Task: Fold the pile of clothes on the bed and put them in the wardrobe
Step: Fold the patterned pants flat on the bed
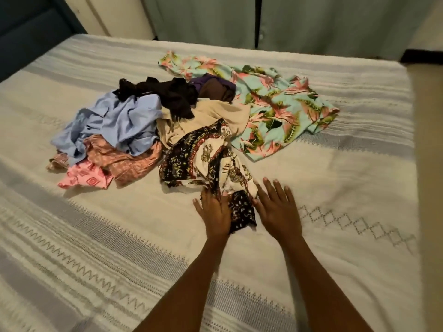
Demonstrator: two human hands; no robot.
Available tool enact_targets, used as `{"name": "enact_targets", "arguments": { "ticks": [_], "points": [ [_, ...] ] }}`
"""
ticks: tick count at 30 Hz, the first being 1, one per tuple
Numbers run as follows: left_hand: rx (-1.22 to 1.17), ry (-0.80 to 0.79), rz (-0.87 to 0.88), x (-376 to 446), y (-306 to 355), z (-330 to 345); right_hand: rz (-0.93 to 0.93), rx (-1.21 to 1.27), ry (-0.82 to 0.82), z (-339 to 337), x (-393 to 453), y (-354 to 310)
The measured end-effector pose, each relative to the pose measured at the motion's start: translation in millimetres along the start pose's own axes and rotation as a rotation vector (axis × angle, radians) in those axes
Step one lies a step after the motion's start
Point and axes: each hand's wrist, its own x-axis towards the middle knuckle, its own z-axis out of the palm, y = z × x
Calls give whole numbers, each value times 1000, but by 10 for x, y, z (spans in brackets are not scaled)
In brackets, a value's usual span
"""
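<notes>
Left hand (214, 212) and right hand (275, 207) flat beside the black-and-cream patterned garment (206, 156)

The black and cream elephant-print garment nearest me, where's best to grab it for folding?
Take the black and cream elephant-print garment by its near dark corner between the left hand and right hand, coming from the near side; that end lies clear of the pile.
</notes>
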Motion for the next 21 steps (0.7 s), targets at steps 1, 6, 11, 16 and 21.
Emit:
{"name": "enact_targets", "arguments": {
  "ticks": [1, 6, 11, 16, 21],
  "points": [
    [-173, 10, -11, -32, 19, -91, 59, -6, -3, -7, -76, -50],
    [-454, -123, -59, -657, -51, -634, 196, 54, -67, -131, -887, -424],
    [-322, -270, 42, -1456, -110, -1139, 208, 342, -78, -391, -1878, -743],
    [-320, -461, 26, -2010, -253, -1471, 521, 940, -96, -793, -2203, -984],
    [-362, -638, 38, -2247, -303, -1815, 423, 638, -303, -843, -2353, -1352]
  ]
}}
